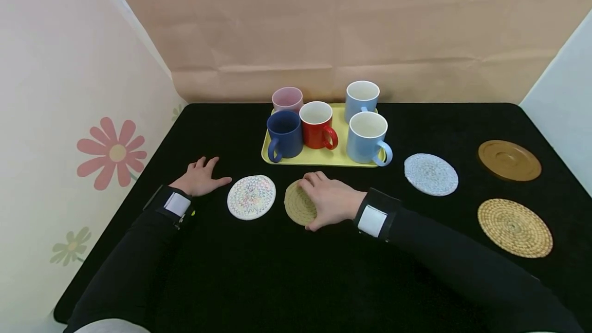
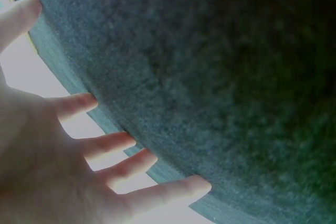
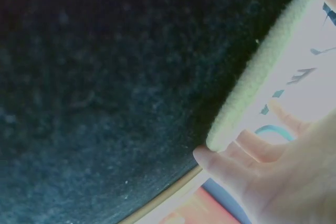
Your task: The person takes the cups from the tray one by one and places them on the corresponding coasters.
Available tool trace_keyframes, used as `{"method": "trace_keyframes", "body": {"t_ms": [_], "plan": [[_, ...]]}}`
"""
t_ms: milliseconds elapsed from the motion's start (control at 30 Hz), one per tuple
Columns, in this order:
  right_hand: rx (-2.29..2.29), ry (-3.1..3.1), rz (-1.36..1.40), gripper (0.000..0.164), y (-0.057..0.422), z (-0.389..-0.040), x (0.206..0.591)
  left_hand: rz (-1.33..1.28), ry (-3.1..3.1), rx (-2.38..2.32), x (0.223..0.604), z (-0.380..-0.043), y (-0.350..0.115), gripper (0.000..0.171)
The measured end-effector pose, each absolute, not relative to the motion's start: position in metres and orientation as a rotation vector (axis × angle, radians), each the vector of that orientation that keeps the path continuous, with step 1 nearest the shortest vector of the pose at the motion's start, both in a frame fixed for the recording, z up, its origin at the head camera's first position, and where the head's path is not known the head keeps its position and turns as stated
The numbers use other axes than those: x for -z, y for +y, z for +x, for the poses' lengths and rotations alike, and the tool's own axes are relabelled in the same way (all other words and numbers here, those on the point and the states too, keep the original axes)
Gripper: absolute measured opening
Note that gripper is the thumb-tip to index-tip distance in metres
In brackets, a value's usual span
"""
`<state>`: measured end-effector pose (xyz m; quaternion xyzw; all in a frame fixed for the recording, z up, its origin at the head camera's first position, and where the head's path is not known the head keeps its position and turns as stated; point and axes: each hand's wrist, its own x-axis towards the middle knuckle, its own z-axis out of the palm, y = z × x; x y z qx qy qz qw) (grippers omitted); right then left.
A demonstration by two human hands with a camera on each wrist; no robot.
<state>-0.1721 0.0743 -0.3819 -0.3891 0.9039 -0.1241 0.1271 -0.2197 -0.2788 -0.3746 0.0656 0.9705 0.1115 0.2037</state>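
My right hand [image 1: 333,200] spans a round olive-tan woven coaster [image 1: 298,205], thumb at the near edge and fingers at the far edge. In the right wrist view the pale rim of this coaster [image 3: 262,72] shows between thumb and fingertips. To its left lies a white round coaster [image 1: 251,197] with a coloured zigzag pattern. Beyond that, my left hand [image 1: 200,179] has its fingers spread at the black table and holds nothing. The left wrist view shows the same spread fingers [image 2: 118,171] with fingertips at the dark surface.
A yellow tray [image 1: 319,158] at the back holds several mugs: a navy mug [image 1: 285,135], a red mug [image 1: 316,127], a pink mug [image 1: 288,97] and light blue ones [image 1: 365,143]. To the right lie a pale blue coaster [image 1: 431,174], a brown disc [image 1: 510,161] and a straw coaster [image 1: 515,228].
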Motion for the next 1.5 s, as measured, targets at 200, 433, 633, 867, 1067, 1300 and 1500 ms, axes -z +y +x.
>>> {"method": "trace_keyframes", "body": {"t_ms": [200,433,633,867,1067,1300,1500], "plan": [[0.331,2.627,-1.095,0.094,0.071,-0.173,0.379,0.170,2.706,-0.307,0.374,-0.219,-0.277,0.086],[0.312,2.629,-1.079,0.095,0.069,-0.174,0.378,0.176,2.711,-0.298,0.374,-0.218,-0.278,0.087],[0.322,2.619,-1.055,0.095,0.070,-0.173,0.376,0.176,2.720,-0.303,0.375,-0.219,-0.279,0.089],[0.373,2.626,-1.042,0.099,0.085,-0.166,0.377,0.186,2.727,-0.279,0.373,-0.220,-0.277,0.089],[0.412,2.688,-0.973,0.087,0.122,-0.151,0.380,0.244,2.830,-0.083,0.368,-0.211,-0.267,0.078],[0.437,2.791,-0.838,0.074,0.183,-0.130,0.376,0.580,3.053,-0.090,0.357,-0.197,-0.232,0.049],[0.449,2.878,-0.766,0.062,0.224,-0.120,0.367,1.045,2.968,-0.300,0.349,-0.187,-0.179,0.043]]}}
